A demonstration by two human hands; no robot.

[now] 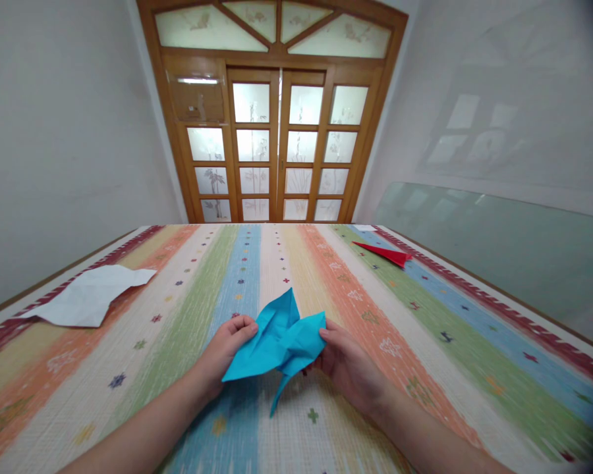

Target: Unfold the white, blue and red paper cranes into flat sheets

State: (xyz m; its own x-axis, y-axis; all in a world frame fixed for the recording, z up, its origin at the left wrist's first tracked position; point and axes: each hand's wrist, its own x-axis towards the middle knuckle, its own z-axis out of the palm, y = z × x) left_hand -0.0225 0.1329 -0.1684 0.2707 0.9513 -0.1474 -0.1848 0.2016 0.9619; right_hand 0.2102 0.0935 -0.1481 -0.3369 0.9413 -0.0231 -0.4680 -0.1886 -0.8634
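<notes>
A partly folded blue paper (281, 342) is held just above the striped tablecloth (425, 329), between both my hands. My left hand (225, 352) pinches its left side with thumb and fingers closed on the paper. My right hand (348, 365) grips the right flap, fingers curled behind it. A pointed tail of the paper hangs down toward me.
A crumpled white sheet (86, 296) lies at the table's left edge. A red folded paper plane (385, 253) rests at the far right. A wooden glass-paned door (277, 138) stands beyond the table. A glass panel (499, 243) leans against the right wall.
</notes>
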